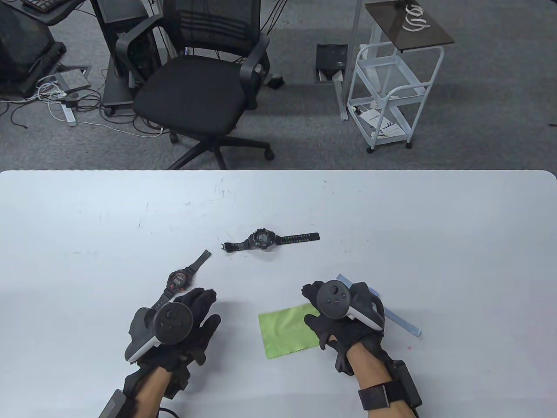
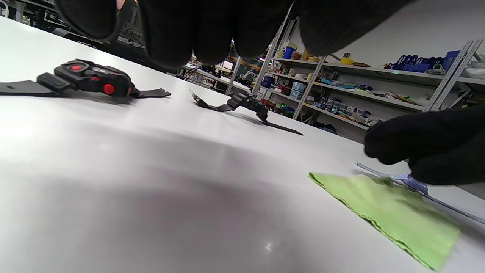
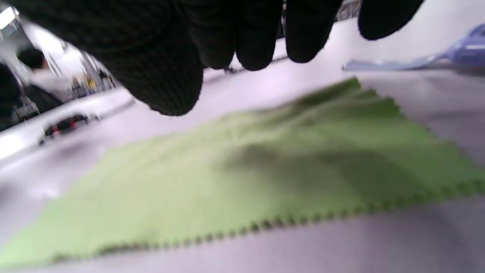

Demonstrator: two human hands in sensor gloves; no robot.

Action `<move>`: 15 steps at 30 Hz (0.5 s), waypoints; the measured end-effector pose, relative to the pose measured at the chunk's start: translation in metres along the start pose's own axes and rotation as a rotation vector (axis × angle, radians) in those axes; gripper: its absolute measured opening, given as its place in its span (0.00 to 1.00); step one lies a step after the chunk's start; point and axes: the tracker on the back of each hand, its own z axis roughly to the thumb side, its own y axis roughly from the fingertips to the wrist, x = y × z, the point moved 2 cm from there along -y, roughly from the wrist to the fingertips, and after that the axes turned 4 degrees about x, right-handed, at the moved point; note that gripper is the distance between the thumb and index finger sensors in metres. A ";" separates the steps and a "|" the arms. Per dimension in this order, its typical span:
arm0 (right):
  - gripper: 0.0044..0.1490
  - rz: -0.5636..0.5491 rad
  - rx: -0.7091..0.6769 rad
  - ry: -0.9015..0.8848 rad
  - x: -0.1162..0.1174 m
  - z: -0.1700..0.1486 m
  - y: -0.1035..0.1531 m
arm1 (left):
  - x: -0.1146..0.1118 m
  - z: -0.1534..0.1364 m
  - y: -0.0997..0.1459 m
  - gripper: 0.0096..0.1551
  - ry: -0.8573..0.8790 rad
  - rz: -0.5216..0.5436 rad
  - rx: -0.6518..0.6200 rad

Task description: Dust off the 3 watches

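Observation:
A black watch with a red-marked face [image 1: 179,281] [image 2: 91,77] lies flat just beyond my left hand [image 1: 204,307], whose relaxed fingers [image 2: 212,34] hover over the table and hold nothing. A second black watch with a greenish dial [image 1: 261,239] [image 2: 246,104] lies further out at mid-table. A green cloth [image 1: 285,331] [image 2: 394,212] [image 3: 265,163] lies flat near the front. My right hand [image 1: 315,307] [image 2: 428,148] hangs over the cloth's right edge, with its loosely curled fingers [image 3: 242,38] empty. A pale blue watch [image 1: 402,322] [image 2: 413,184] [image 3: 462,53] lies partly under that hand.
The white table [image 1: 435,226] ends at its far edge, with a black office chair [image 1: 196,91] and a white cart [image 1: 391,96] on the floor beyond. Stocked shelves [image 2: 360,91] stand behind the table in the left wrist view.

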 end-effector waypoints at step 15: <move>0.34 0.010 0.019 0.112 0.013 0.009 -0.015 | -0.008 0.005 -0.005 0.40 -0.007 -0.038 -0.014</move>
